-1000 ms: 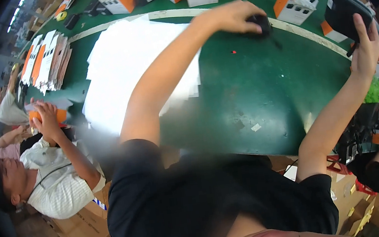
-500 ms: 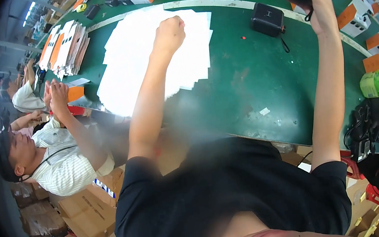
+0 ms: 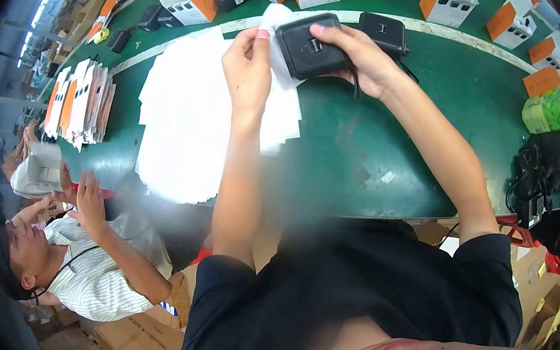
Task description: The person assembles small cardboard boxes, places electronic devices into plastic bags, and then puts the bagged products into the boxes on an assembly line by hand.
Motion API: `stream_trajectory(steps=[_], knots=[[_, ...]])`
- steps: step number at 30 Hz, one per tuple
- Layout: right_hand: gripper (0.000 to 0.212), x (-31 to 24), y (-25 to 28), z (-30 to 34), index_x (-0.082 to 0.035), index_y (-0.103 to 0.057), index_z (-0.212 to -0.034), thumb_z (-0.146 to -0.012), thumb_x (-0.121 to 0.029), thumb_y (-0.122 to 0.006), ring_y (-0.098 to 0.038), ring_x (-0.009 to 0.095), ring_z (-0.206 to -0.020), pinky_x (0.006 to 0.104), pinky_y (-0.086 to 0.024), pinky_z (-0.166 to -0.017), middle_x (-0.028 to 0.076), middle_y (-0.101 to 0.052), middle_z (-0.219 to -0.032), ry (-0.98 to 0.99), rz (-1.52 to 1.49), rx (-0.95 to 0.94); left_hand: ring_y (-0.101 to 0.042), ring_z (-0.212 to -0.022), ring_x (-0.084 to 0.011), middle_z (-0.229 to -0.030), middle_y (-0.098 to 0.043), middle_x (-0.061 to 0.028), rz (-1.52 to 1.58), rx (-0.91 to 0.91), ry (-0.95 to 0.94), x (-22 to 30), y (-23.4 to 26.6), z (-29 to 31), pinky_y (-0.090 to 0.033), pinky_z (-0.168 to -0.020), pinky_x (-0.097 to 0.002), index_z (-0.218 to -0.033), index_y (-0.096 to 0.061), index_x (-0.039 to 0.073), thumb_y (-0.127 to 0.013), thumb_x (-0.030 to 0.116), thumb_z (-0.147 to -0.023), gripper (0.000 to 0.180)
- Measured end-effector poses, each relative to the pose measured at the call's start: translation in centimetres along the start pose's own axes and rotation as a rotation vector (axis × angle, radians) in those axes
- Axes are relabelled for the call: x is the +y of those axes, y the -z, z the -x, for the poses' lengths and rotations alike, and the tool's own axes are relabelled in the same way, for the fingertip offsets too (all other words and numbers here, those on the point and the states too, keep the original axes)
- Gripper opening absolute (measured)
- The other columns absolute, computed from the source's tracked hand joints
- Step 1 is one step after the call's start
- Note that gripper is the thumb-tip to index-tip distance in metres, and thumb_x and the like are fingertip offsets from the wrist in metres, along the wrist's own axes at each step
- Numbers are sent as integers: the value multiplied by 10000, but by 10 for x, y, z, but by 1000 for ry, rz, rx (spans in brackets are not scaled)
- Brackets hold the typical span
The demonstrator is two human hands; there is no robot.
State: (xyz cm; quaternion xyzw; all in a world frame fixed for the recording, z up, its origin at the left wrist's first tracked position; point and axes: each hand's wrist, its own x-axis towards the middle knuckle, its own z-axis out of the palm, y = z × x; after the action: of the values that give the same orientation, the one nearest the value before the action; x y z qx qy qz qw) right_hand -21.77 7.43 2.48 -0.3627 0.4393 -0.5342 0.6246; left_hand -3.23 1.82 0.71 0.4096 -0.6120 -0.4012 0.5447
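My right hand (image 3: 373, 65) grips a black case (image 3: 302, 59) with a wrist strap, its thumb lying on the upper face. Beside the case, my left hand (image 3: 247, 74) pinches a thin white sheet (image 3: 276, 16), part of which rises behind the case. Under and around the left hand spreads a pile of white sheets (image 3: 178, 117) on the green table (image 3: 339, 147). A second black case (image 3: 382, 31) rests on the table just behind my right hand.
Open white-and-orange boxes (image 3: 449, 7) stand along the far side and right. A stack of flattened boxes (image 3: 86, 104) lies at the left. A green bottle (image 3: 552, 112) and black cables (image 3: 529, 179) are at the right edge. A co-worker (image 3: 95, 261) is at my left.
My right hand has brought the black case from the far right to the middle, next to my left hand. My left hand has lifted part of a white sheet from the pile.
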Motion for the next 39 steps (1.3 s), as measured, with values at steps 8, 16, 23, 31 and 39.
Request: stream_trajectory(steps=[8, 16, 23, 31, 39], knots=[[538, 32, 6, -32, 16, -600, -1178, -860, -373, -791, -622, 141, -913, 276, -506, -806, 113, -666, -1092, 291, 188, 318, -564, -778, -60, -867, -654, -13, 126, -228, 116, 12, -47, 38, -466, -706, -234, -1039, -646, -38, -607, 124, -1007, 169], [426, -3, 30, -26, -31, -583, -1359, -973, -184, -488, -540, 190, -1249, 329, -379, -1074, 85, -614, -1338, 535, 328, 151, -613, -809, -131, -895, -668, -49, 251, -125, 235, 25, -38, -19, -470, -724, -275, -987, -626, 11, -601, 192, -975, 183], [469, -4, 8, -26, 11, -601, -1318, -1021, -346, -536, -641, 207, -1082, 309, -458, -973, 143, -695, -1194, 359, 233, 28, -491, -669, -84, -739, -577, -2, 101, -47, 324, 6, -15, -6, -392, -621, -256, -900, -610, 57, -626, 351, -976, 304], [463, 35, -11, -26, 33, -623, -1269, -974, -324, -611, -635, 240, -1151, 340, -489, -978, 176, -662, -1229, 566, 801, 192, -471, -614, -56, -725, -595, -11, 33, 1, 173, -6, 8, 7, -355, -550, -212, -886, -604, 20, -676, 249, -972, 255], [697, -3, -1, -5, -57, -458, -1447, -852, -297, -730, -465, 343, -1347, 430, -394, -1119, 204, -438, -1477, 673, 1004, 87, -682, -774, -141, -882, -691, -81, 233, -250, 135, 42, -16, -23, -580, -746, -282, -964, -638, -14, -618, 167, -1001, 185]])
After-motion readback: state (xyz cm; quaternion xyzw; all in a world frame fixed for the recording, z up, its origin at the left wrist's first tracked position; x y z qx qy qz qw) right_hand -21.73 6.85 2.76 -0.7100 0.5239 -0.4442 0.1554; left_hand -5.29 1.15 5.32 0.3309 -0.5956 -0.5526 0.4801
